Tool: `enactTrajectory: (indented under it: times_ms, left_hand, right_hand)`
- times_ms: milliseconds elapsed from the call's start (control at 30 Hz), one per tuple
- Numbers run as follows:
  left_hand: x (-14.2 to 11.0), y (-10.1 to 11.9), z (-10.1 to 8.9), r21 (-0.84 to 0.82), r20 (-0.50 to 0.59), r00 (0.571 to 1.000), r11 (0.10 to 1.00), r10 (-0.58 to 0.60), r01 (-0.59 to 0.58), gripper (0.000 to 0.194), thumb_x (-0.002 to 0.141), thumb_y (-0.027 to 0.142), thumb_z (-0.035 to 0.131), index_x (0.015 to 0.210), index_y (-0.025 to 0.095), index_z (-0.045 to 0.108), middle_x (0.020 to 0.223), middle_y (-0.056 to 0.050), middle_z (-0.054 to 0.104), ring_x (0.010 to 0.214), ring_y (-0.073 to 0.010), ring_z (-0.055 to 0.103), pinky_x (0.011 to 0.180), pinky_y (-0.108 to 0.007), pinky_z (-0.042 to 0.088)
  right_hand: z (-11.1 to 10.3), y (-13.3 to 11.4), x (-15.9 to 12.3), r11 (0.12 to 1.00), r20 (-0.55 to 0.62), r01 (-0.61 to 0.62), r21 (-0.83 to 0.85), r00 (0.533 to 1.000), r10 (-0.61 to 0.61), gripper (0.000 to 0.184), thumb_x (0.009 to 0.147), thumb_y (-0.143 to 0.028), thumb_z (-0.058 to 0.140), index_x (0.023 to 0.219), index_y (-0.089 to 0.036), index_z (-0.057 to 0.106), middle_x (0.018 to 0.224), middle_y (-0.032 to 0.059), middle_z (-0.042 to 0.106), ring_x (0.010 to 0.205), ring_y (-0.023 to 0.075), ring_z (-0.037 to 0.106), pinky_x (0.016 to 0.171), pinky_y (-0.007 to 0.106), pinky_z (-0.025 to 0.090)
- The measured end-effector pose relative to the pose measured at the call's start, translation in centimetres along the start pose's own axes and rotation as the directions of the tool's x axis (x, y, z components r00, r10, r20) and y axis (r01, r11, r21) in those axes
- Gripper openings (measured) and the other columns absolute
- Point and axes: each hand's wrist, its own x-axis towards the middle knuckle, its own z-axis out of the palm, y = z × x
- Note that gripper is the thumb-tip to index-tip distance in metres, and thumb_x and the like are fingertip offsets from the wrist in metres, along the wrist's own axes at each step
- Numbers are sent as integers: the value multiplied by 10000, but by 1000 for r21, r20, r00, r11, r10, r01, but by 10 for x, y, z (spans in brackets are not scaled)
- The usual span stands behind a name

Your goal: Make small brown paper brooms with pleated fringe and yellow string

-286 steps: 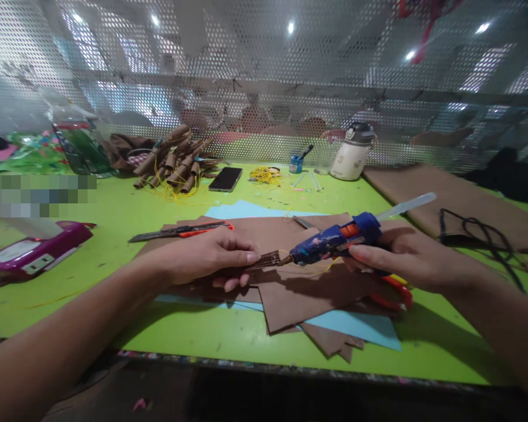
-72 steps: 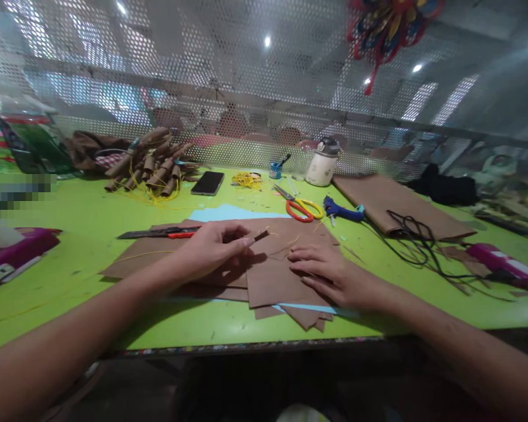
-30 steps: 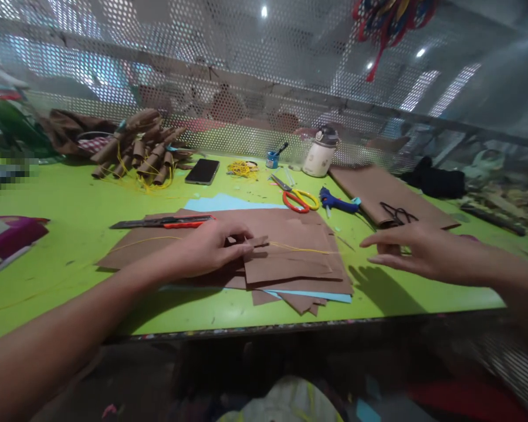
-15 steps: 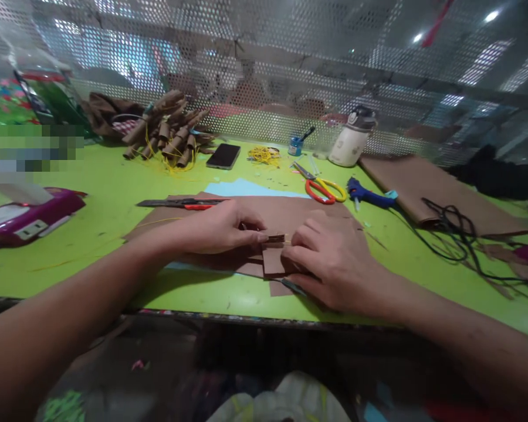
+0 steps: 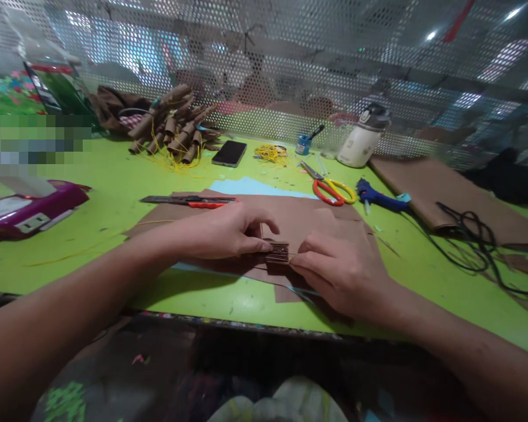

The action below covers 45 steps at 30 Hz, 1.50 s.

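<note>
A small pleated piece of brown paper (image 5: 280,252), its folds stacked tightly, lies over the brown sheets at the middle of the table. My left hand (image 5: 242,231) presses its left end under the thumb, with the index finger arched above. From the right end a thin strand runs to my right hand (image 5: 334,264), whose thumb and fingers are pinched on it; whether it is thread or wire I cannot tell. Beneath both hands spread large brown paper sheets (image 5: 299,214), with light blue paper (image 5: 246,186) showing behind. A cutter knife (image 5: 191,201) rests beyond my left wrist.
Red-and-yellow scissors (image 5: 330,190) and a blue glue gun (image 5: 381,196) lie behind my right hand, its black cord (image 5: 462,234) trailing right. Farther back are a phone (image 5: 229,153), yellow string (image 5: 270,154), rolled brown tubes (image 5: 171,129) and a white bottle (image 5: 361,140). A purple device (image 5: 39,211) stands left.
The pleated paper has tilted so more of its folds show. My left index finger has lifted from it, and my right fingers have closed in a pinch. The view has shifted slightly.
</note>
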Motion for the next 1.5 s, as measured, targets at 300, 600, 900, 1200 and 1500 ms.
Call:
enactTrajectory:
  times_ms: [300,600,900,1200,1500]
  left_hand:
    - [-3,10,0,198,11,1000,980,20,-22,230,767,373,596,883,197,688,719,8,660,605,-115,551,514,-204,344]
    - [-6,8,-4,244,31,998,968,47,-53,213,810,333,534,889,203,684,683,14,652,569,-102,534,495,-197,335]
    - [-8,8,-3,388,43,981,902,189,-191,190,823,243,514,878,208,692,790,-7,676,606,-100,544,550,-196,365]
    - [-6,3,-1,383,116,968,889,223,-251,214,860,218,478,930,218,680,865,-17,670,713,-131,573,663,-219,407]
    - [-4,-3,-2,363,105,966,896,235,-258,184,853,207,471,764,187,632,735,-1,597,590,-98,478,541,-210,335]
  right_hand:
    - [2,1,1,998,-4,-42,56,999,43,229,921,-169,449,802,-129,640,764,53,568,651,130,462,588,263,343]
    - [2,1,2,992,0,-85,92,996,86,231,928,-190,440,878,-118,653,833,76,594,687,131,496,607,259,357]
    - [5,-3,-1,990,75,-126,57,990,122,211,928,-186,429,899,-128,629,796,60,577,696,143,490,627,273,343]
    - [4,-4,2,993,94,-113,-18,989,114,173,900,-143,449,814,-139,600,761,46,578,669,142,481,616,280,326]
    - [-9,-6,29,987,43,-131,-97,990,136,135,858,-150,517,753,-128,600,815,65,602,762,157,491,672,271,342]
